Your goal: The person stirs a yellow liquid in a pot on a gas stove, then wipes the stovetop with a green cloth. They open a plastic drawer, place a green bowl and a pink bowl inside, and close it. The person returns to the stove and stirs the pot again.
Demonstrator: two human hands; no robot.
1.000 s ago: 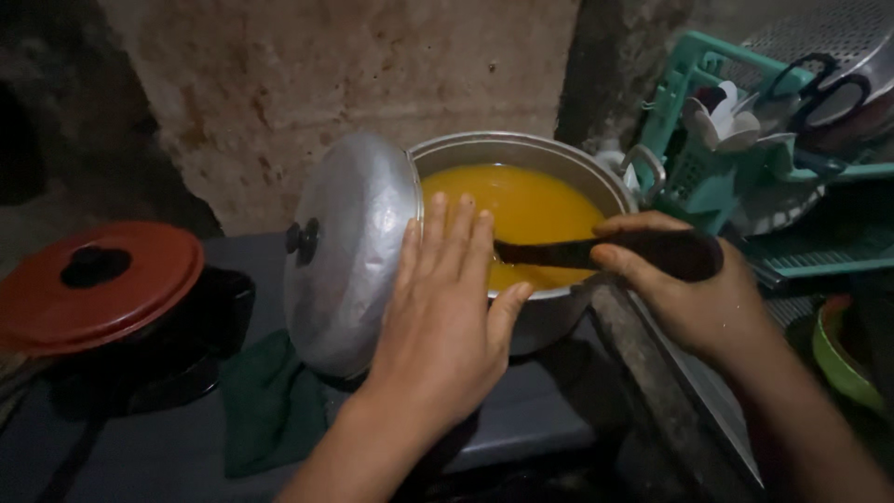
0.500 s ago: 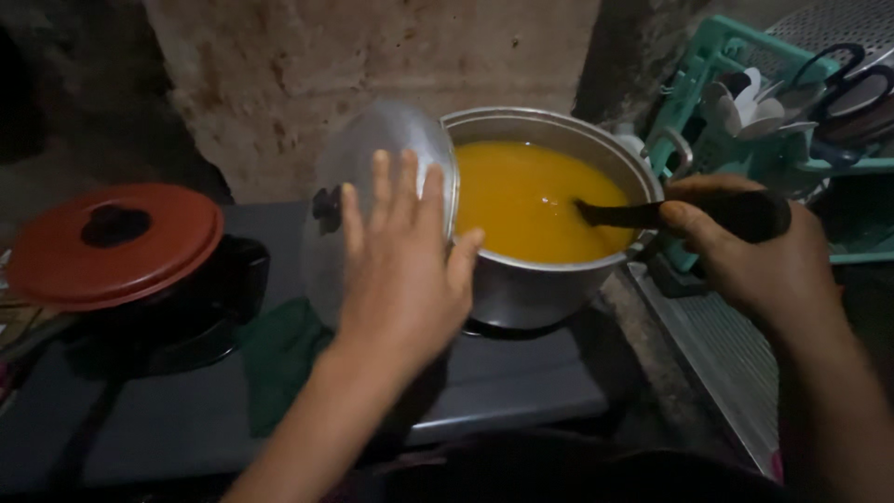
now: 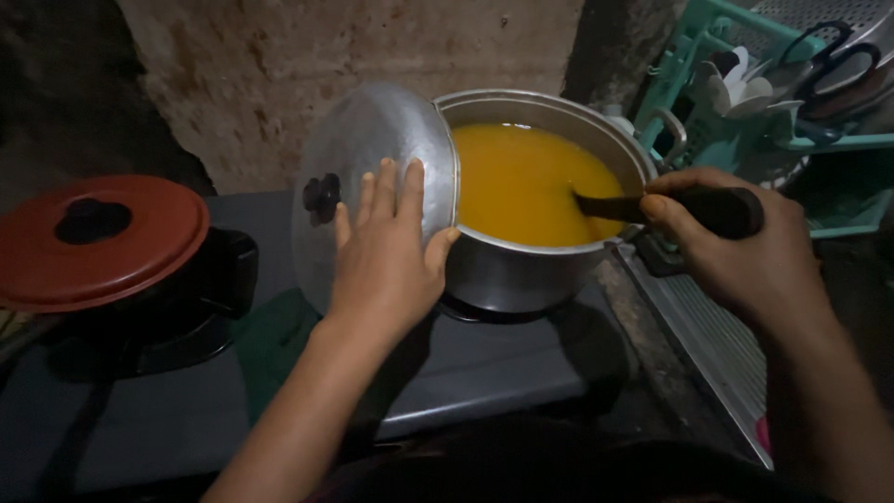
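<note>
**Lid tilted aside, spoon in the soup**

The left hand presses flat, fingers spread, against the metal lid, which leans tilted against the left rim of the pot on the stove. Half a second ago the lid stood in much the same lean, the hand a little higher on it. The right hand is closed around the dark spoon, whose end stays dipped in the orange soup. A red-lidded pot sits at the left.
</note>
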